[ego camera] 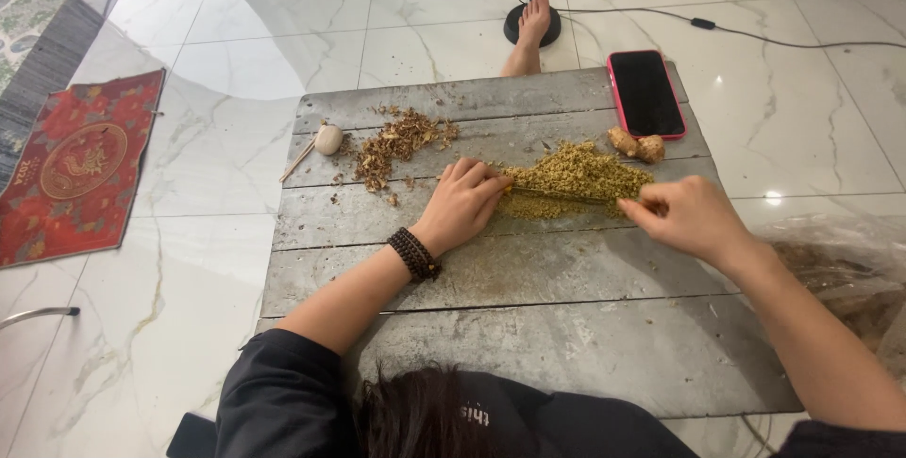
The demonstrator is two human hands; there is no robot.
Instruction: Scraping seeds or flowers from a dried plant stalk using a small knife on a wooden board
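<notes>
A red mat [80,167] is seen on the marble floor [189,260] at the far left. A grey plank bench [528,326] is laid on that floor. Near its upper left edge a small pale bulb [328,138] with a thin stick [296,161] is placed, and just beside it brown scraps [396,145] are scattered. The left hand [462,203], a dark bead bracelet [413,254] worn at its wrist, is pressed palm down with curled fingers on the left end of a yellow-green pile [574,178] at the bench's middle. A thin blade [566,196] is held across the pile's near edge by the right hand [684,217], closed around its end. Behind the pile a ginger piece [637,146] is set, and a phone [645,93] in a pink case is laid beyond it.
</notes>
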